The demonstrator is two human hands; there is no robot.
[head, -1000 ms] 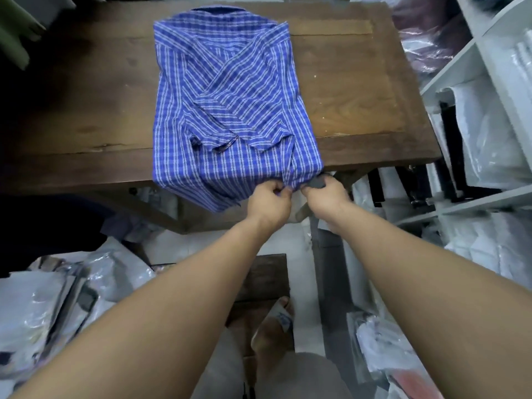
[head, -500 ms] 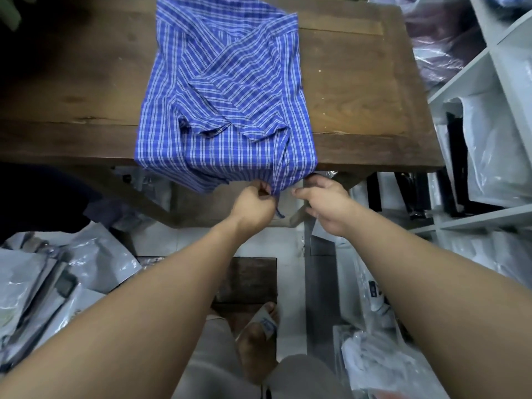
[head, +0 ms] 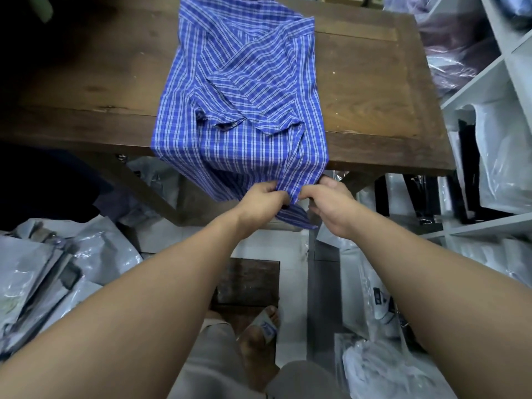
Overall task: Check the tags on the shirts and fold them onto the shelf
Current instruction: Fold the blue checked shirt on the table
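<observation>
A blue checked shirt (head: 239,90) lies on the brown wooden table (head: 371,90), its sleeves folded across the body and its bottom part hanging over the near edge. My left hand (head: 260,201) grips the hanging hem from the left. My right hand (head: 331,205) grips the same hem close beside it, on the right. A small flap of the hem (head: 296,217) sticks out below between the two hands. No tag is visible.
A white shelf unit (head: 483,82) with bagged clothes stands at the right. Plastic-wrapped garments lie on the floor at the left (head: 43,272) and lower right (head: 377,367). My foot in a sandal (head: 262,329) rests on a dark mat under the table.
Both hands have pulled the shirt's hem further off the table edge, toward me and downward. A fold of the hem now hangs between the hands.
</observation>
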